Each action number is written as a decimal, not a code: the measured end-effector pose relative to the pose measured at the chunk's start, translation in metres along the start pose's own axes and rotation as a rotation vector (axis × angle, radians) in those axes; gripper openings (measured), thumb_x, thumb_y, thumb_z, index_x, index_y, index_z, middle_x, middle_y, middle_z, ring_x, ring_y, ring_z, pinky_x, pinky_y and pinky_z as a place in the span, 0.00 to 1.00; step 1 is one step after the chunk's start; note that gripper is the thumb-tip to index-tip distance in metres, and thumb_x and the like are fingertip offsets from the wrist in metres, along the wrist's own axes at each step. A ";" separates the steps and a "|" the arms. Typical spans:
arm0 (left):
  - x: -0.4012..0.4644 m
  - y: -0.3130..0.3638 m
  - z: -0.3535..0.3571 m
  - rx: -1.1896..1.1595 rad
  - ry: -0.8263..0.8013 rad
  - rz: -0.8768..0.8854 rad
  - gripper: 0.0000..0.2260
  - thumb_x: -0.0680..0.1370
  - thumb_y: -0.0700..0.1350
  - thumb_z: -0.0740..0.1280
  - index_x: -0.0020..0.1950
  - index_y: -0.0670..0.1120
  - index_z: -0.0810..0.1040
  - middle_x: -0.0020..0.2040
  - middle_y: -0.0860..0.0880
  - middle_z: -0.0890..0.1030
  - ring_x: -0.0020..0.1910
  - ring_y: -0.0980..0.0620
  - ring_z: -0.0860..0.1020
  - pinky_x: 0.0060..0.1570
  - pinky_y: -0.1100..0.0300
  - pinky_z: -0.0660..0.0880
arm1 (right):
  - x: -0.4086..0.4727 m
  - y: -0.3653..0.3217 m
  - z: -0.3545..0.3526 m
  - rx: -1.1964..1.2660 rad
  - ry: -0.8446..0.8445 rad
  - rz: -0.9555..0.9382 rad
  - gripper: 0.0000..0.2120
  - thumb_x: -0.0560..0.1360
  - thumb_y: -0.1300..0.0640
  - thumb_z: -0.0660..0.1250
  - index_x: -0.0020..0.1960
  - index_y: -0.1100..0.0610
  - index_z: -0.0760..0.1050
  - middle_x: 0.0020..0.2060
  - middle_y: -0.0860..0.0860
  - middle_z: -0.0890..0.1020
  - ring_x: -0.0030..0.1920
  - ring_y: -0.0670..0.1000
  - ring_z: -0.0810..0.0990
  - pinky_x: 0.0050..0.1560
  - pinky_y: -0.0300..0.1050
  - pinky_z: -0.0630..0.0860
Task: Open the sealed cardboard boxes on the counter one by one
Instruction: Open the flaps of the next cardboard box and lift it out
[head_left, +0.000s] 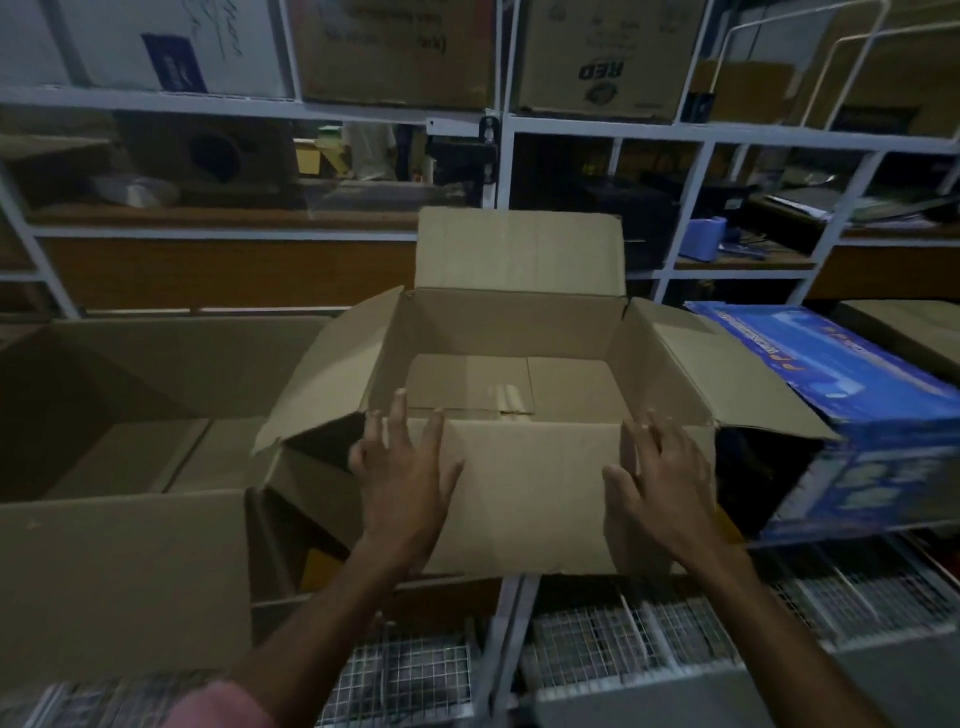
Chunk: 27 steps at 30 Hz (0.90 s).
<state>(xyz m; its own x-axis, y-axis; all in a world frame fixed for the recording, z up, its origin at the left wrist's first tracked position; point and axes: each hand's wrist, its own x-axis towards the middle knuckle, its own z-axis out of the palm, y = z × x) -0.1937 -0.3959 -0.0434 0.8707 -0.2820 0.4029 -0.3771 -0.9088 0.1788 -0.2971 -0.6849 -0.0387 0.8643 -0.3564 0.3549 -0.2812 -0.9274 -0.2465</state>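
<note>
A large open carton (130, 415) stands at far left. Beside it, the open cardboard box (509, 364) sits centre, all four flaps folded out. The left hand (402, 467) lies flat on its near flap, fingers (397, 410) spread; the right hand (662, 473) likewise, fingers straight. A blue box (857, 410) stands right.

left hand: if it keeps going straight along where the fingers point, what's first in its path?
The left hand lies with straight fingers on the near flap of the open cardboard box, pointing away and over the rim. Going on, it would probably pass into the cavity and meet the far inner wall; depth is unclear.
</note>
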 end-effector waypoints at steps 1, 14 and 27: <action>-0.004 -0.002 0.000 -0.006 -0.010 -0.029 0.30 0.78 0.65 0.62 0.77 0.57 0.60 0.81 0.43 0.50 0.76 0.35 0.54 0.67 0.34 0.61 | -0.007 0.002 0.001 -0.005 0.018 0.032 0.29 0.79 0.44 0.66 0.76 0.52 0.64 0.78 0.56 0.60 0.77 0.61 0.58 0.73 0.67 0.60; 0.019 -0.023 0.014 -0.227 -0.125 0.082 0.53 0.67 0.66 0.75 0.81 0.59 0.45 0.81 0.52 0.38 0.76 0.31 0.45 0.68 0.25 0.57 | 0.028 0.059 0.000 0.265 -0.075 0.036 0.55 0.66 0.36 0.78 0.82 0.41 0.47 0.81 0.45 0.39 0.78 0.66 0.51 0.72 0.70 0.60; 0.044 0.001 0.002 -0.189 0.016 0.095 0.38 0.68 0.47 0.80 0.67 0.55 0.58 0.71 0.45 0.57 0.67 0.33 0.54 0.56 0.32 0.72 | 0.048 0.070 0.008 0.289 0.244 -0.105 0.38 0.59 0.50 0.85 0.61 0.55 0.69 0.66 0.55 0.62 0.60 0.67 0.74 0.54 0.63 0.81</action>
<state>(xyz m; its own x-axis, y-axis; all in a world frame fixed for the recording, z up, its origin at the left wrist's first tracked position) -0.1549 -0.4102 -0.0268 0.8239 -0.3573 0.4398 -0.5109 -0.8042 0.3037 -0.2721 -0.7664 -0.0464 0.7476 -0.3098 0.5875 -0.0371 -0.9026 -0.4288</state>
